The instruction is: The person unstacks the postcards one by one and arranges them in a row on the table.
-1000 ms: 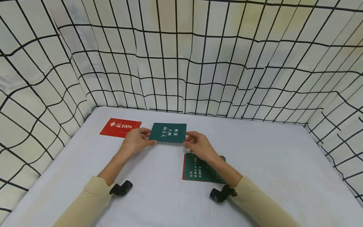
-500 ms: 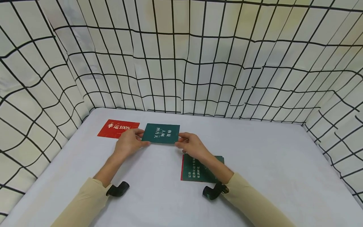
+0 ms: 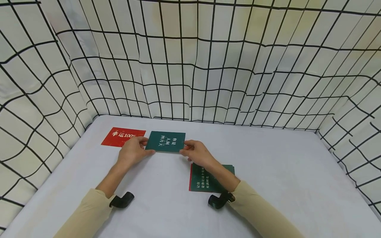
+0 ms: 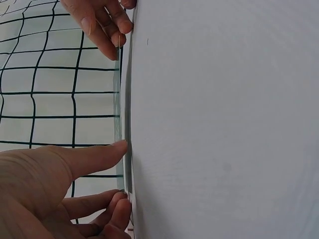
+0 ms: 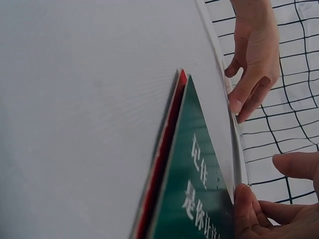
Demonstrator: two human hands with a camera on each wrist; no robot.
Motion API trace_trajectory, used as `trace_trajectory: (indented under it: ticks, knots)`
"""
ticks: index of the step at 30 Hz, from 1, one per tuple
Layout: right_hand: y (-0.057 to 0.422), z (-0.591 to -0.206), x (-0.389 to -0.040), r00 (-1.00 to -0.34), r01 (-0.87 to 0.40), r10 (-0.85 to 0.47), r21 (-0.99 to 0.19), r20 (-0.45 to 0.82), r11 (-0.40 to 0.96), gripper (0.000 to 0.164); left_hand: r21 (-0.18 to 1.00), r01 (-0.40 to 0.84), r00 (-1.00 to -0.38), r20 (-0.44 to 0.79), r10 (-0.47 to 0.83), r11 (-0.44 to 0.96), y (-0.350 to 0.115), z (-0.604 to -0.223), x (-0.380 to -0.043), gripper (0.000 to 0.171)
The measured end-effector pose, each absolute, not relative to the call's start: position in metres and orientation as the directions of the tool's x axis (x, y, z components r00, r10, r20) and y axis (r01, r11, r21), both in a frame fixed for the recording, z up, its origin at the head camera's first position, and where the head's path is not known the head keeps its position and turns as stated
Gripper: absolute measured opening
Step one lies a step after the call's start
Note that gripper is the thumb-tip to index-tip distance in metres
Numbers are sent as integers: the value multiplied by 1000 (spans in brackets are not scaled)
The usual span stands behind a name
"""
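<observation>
A green card (image 3: 165, 141) with white Chinese characters lies flat between both hands, close over the white table. My left hand (image 3: 133, 151) holds its left end, with the thumb at the near corner and fingers at the side edge. The opposite end is in my right hand (image 3: 197, 153), thumb likewise at the near corner. From the left wrist, the card shows only as a thin pale edge by the left thumb (image 4: 112, 152). Just left of the left hand is a red card (image 3: 120, 136) reading 100%, partly covered by that hand.
Under the right forearm sits a small stack of green cards (image 3: 197, 180) with a red edge (image 5: 162, 157) showing beneath. Black wrist-worn devices (image 3: 122, 200) jut from both cuffs. Black netting (image 3: 190, 76) over pale cloth encloses the table (image 3: 276, 165) at the back and sides.
The hands and the green card between them have shifted slightly left, closer to the red card. The whole view has also drifted a little. The grip looks the same.
</observation>
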State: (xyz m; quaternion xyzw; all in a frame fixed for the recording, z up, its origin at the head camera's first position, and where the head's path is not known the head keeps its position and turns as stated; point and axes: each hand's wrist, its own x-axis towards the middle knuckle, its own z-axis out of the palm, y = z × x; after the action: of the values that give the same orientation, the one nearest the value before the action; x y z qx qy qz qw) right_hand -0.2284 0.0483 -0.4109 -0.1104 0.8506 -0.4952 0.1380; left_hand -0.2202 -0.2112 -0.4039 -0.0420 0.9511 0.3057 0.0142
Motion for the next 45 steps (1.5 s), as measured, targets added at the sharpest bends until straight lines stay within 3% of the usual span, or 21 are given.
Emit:
trace_trajectory:
  ticks: [45]
  knots:
    - [37, -413, -238, -933, -61, -337, -864, -129, 500, 45, 578, -124, -992, -65, -107, 806, -214, -404, -216, 77]
